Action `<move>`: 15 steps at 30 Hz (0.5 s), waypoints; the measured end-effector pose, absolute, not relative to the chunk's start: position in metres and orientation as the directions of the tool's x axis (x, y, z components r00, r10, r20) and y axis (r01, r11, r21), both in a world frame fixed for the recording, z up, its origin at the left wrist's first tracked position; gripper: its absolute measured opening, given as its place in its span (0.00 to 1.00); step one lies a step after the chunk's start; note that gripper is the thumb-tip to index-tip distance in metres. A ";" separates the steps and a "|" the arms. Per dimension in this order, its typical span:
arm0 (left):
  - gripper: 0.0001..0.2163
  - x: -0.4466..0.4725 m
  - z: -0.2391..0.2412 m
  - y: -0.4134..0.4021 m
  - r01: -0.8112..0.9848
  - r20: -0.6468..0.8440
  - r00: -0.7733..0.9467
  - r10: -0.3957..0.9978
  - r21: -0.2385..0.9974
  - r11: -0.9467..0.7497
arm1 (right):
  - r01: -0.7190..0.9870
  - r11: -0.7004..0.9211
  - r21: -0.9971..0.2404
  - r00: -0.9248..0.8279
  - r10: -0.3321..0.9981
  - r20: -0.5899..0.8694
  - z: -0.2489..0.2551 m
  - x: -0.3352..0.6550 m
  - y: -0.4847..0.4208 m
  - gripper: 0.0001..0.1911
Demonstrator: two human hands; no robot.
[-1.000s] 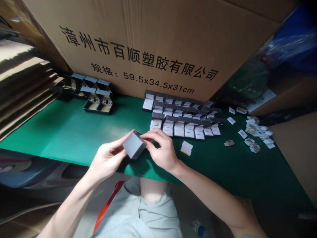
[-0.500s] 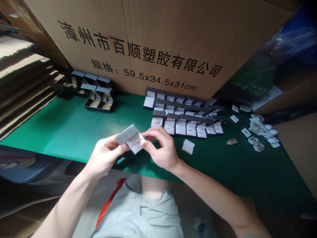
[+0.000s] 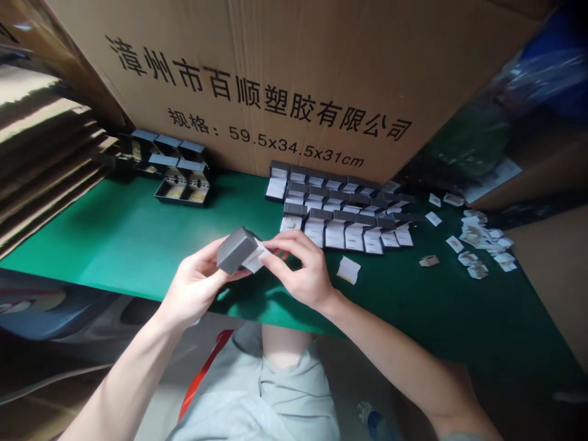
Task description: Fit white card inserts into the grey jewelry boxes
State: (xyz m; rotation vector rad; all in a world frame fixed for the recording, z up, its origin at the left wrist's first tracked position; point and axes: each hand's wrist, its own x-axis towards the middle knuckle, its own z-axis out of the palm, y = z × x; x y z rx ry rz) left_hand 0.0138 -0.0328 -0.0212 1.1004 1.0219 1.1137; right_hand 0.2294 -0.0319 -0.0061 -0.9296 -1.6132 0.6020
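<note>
My left hand (image 3: 195,285) is closed around a small dark grey hinged box (image 3: 236,250), tilted above the front of the green table. The box lid is raised and part of its white lining (image 3: 253,260) shows. With thumb and forefinger my right hand (image 3: 305,269) pinches the white lining at the right side of the box; the exact fingertip contact is partly hidden. Behind my right hand stand rows of similar open boxes (image 3: 353,239) with white linings. A loose white piece (image 3: 348,270) lies to the right of that hand.
Open black boxes (image 3: 181,193) stand at the back left of the green table (image 3: 114,239). Small white pieces (image 3: 482,236) lie scattered at the right, near a tan folded piece (image 3: 429,261). A large cardboard carton (image 3: 285,61) rises behind, with stacked cardboard (image 3: 46,141) at left.
The held box has been tipped so that its lid top now faces me and less of the white lining shows. Both hands stay in nearly the same place.
</note>
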 end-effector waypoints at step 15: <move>0.29 0.018 -0.012 -0.037 0.099 -0.037 0.099 0.994 0.995 0.027 | 0.245 0.615 -0.750 -0.047 0.780 0.624 -0.008 0.227 -0.034 0.04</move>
